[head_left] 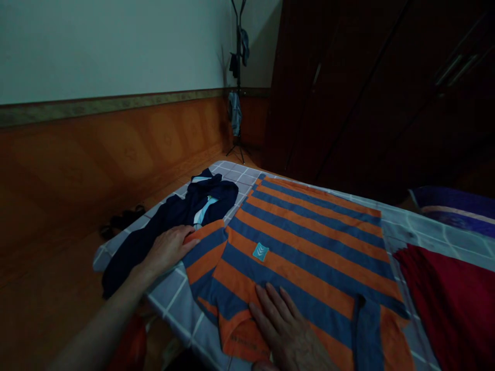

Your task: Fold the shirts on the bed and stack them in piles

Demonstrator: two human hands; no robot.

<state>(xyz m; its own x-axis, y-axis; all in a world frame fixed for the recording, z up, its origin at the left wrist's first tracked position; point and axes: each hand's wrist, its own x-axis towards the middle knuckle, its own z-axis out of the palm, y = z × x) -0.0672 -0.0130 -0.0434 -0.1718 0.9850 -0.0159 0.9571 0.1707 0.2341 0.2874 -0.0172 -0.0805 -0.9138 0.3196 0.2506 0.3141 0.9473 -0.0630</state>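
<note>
An orange and blue striped T-shirt (305,242) lies spread on the bed, its collar towards me and a small light-blue patch on its chest. The sleeve on the left is pinched at its hem by my left hand (170,250), thumb on top of the cloth. My right hand (288,327) rests flat on the shirt beside the collar, fingers stretched out. Close beyond my left hand is a crumpled dark navy garment (166,221) with light-blue parts. The shirt's other sleeve (369,330) is folded over at the lower right.
A grey checked sheet (178,296) covers the bed. Red cloth (460,299) lies at the right, with a purple item (456,208) behind it. Dark shoes (121,220) sit on the floor at left. A coat stand (238,77) and dark wardrobe (348,103) are at the back.
</note>
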